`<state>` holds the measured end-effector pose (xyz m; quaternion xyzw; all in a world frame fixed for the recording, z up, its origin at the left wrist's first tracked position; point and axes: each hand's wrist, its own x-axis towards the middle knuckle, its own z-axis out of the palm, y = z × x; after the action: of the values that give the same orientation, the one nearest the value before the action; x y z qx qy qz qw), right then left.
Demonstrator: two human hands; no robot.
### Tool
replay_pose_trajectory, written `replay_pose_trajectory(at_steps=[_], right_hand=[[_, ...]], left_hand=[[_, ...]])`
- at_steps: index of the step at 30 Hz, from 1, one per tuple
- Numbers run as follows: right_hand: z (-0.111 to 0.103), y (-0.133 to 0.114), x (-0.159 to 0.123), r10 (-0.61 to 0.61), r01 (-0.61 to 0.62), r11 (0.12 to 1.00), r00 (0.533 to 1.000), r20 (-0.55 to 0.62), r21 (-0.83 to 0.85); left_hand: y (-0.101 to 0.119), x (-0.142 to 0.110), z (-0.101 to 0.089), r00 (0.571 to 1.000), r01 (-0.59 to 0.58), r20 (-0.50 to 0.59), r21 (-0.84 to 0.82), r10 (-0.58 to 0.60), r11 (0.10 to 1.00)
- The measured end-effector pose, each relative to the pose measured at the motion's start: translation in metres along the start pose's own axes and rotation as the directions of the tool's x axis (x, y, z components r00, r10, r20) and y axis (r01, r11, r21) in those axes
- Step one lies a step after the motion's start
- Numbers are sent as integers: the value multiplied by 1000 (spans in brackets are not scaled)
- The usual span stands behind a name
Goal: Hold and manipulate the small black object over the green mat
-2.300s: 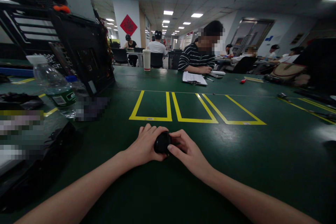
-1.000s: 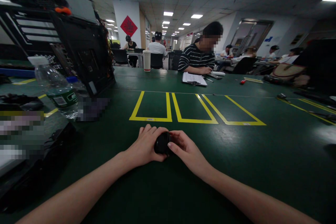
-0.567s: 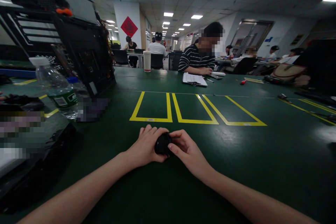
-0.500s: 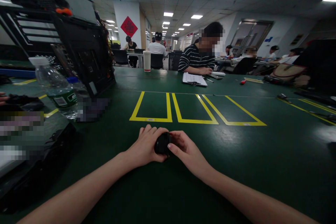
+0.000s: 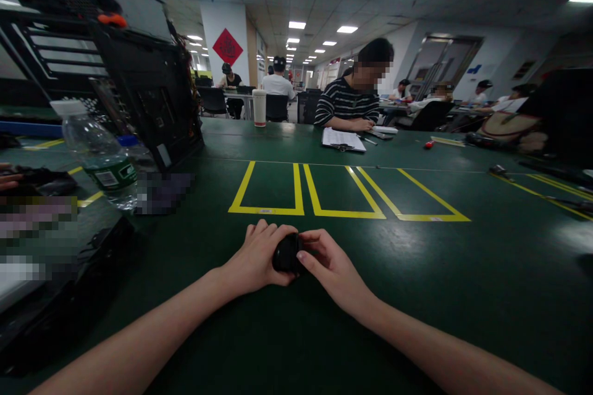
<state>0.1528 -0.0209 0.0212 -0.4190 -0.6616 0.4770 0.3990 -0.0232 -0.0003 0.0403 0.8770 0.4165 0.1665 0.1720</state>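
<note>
Between my hands is a small, rounded black object (image 5: 286, 253), with what looks like a rim on its right side. It is too dark to make out its kind. My left hand (image 5: 257, 258) wraps around it from the left, thumb below and fingers over the top. On the other side, my right hand (image 5: 334, 268) curls with thumb and fingertips at the object's right edge. The right palm and part of that edge are hidden. Both hands are low over the green table (image 5: 296, 345), in front of the yellow tape outlines (image 5: 264, 210).
At left stand a clear plastic bottle (image 5: 99, 154) and a black computer case (image 5: 157, 99). Dark bags (image 5: 78, 296) lie at the near left. Across the table, a person in a striped top (image 5: 352, 99) sits by a clipboard (image 5: 343, 140). A cup (image 5: 259, 108) stands at the far edge.
</note>
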Motion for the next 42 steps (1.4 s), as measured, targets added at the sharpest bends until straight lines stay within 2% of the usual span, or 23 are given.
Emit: replay_pose_trajectory(at_steps=[5,11,16,19,22,28,32,36,39,42], right_hand=[[-1,-3,-3,26,-22,998,998,63,-63],[0,-1,-5,-70,69,993,998,-8,-97],[-1,0,0,13,-14,999,1000,22,34],[-2,-2,-1,30,-31,999,997,68,17],[-1,-4,-4,-1,5,999,997,79,-53],[0,-2,-5,-117,111,981,993,-25,-156],[-1,-3,-3,-32,30,995,999,-20,-96],[-1,-6,-4,17,-15,998,999,40,-53],[-1,-8,-6,-9,13,997,999,50,-81],[0,-6,-7,-90,88,984,996,-6,-158]], left_hand=[[0,0,0,1000,3,-6,-16,-3,1000],[-2,0,4,1000,-10,-30,-5,10,1000],[-6,1,7,999,-16,-43,7,16,1000],[-5,1,7,999,-8,-38,6,8,1000],[-2,1,3,1000,2,-15,10,-2,1000],[-3,1,4,1000,-9,-17,18,9,1000],[-5,1,7,998,-5,-60,27,6,1000],[0,0,2,1000,-7,-9,-5,6,1000],[3,0,-2,1000,9,1,-7,-9,1000],[4,0,-2,1000,8,4,-3,-8,1000]])
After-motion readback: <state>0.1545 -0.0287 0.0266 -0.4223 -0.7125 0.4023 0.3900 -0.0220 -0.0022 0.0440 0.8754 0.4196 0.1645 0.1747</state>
